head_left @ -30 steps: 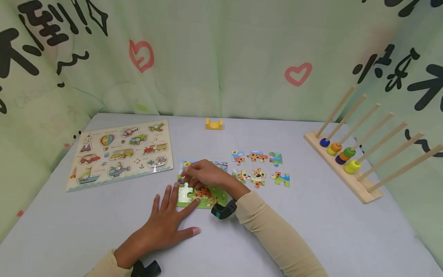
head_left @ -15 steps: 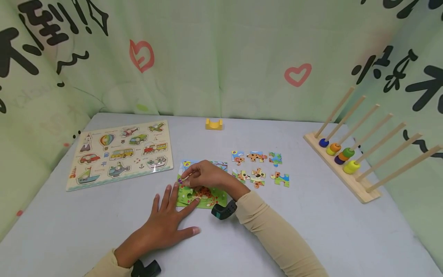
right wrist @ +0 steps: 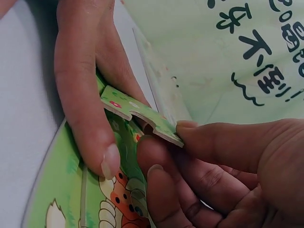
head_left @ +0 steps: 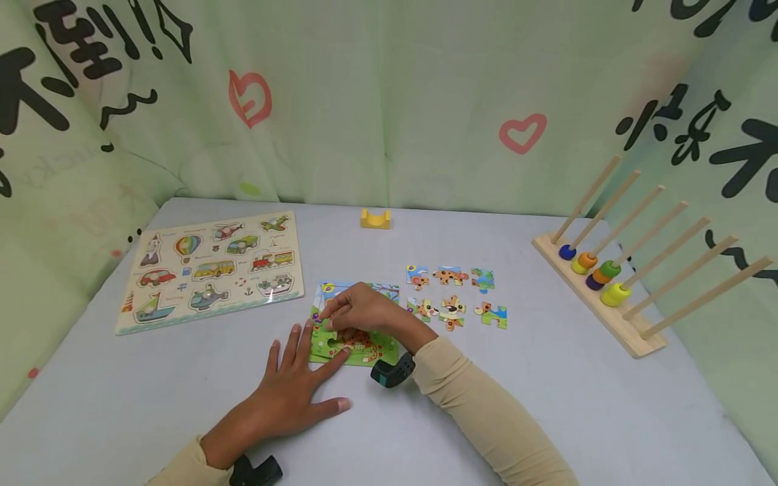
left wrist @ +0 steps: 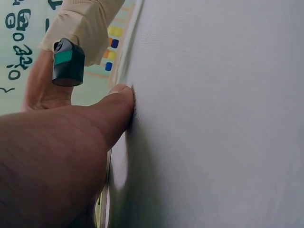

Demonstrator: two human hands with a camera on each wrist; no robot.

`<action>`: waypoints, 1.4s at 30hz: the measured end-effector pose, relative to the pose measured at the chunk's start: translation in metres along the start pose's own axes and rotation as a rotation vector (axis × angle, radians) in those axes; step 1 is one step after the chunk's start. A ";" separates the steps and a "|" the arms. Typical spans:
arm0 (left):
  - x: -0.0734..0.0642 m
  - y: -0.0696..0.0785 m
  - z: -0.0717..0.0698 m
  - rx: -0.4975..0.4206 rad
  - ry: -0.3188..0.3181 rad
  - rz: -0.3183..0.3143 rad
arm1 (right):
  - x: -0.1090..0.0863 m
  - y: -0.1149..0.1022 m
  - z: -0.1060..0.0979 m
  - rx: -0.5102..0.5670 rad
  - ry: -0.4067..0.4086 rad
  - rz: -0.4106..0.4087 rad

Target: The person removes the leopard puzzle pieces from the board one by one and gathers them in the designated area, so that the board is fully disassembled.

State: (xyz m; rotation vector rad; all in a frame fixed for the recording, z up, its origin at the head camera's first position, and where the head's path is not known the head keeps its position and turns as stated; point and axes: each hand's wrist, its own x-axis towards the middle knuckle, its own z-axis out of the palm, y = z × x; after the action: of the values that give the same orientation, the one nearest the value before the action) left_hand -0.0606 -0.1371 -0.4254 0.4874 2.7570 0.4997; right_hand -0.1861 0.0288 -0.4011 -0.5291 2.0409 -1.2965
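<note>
In the right wrist view, my right hand point(right wrist: 213, 175) pinches a green jigsaw piece point(right wrist: 140, 114) between thumb and fingers. The piece is tilted, one edge raised off the jigsaw puzzle point(right wrist: 66, 175) beneath it. In the head view, the right hand point(head_left: 367, 312) covers the upper middle of the puzzle point(head_left: 383, 347), which shows a spotted animal on green. My left hand point(head_left: 286, 398) lies spread on the table, its straight fingertips at the puzzle's left and lower part. The left wrist view shows mainly the left thumb point(left wrist: 116, 111) against the white tabletop.
Several loose jigsaw pieces point(head_left: 452, 275) lie in two rows right of the puzzle. A vehicle picture board point(head_left: 213, 270) is at the left. A wooden peg rack point(head_left: 602, 297) with coloured beads stands at the right. A small yellow block point(head_left: 375, 219) sits at the back edge.
A whitish patch at the puzzle's lower left has turned green. My right fingers have shifted slightly over the puzzle, while the left hand has stayed where it was.
</note>
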 end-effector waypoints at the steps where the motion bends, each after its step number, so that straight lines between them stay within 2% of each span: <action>1: 0.000 0.000 0.000 0.003 -0.001 -0.001 | 0.000 0.000 -0.001 0.005 0.004 0.004; 8: 0.002 0.000 0.002 0.015 -0.006 -0.010 | 0.000 0.004 -0.011 0.063 0.079 0.016; 19: 0.001 0.000 0.001 0.008 -0.001 -0.015 | -0.015 0.009 -0.031 0.082 0.121 -0.011; 31: 0.001 -0.001 0.004 -0.009 0.013 -0.016 | -0.049 0.028 -0.057 -0.013 0.235 0.019; 37: 0.002 0.001 0.004 -0.012 0.015 -0.021 | -0.068 0.038 -0.065 0.018 0.235 -0.012; 42: 0.001 0.003 0.003 -0.026 0.024 -0.009 | -0.080 0.048 -0.071 -0.035 0.246 0.023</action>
State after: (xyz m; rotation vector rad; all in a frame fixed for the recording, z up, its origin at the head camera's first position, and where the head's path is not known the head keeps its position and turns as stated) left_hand -0.0594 -0.1332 -0.4274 0.4657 2.7703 0.5416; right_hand -0.1800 0.1456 -0.3984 -0.3749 2.2665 -1.3712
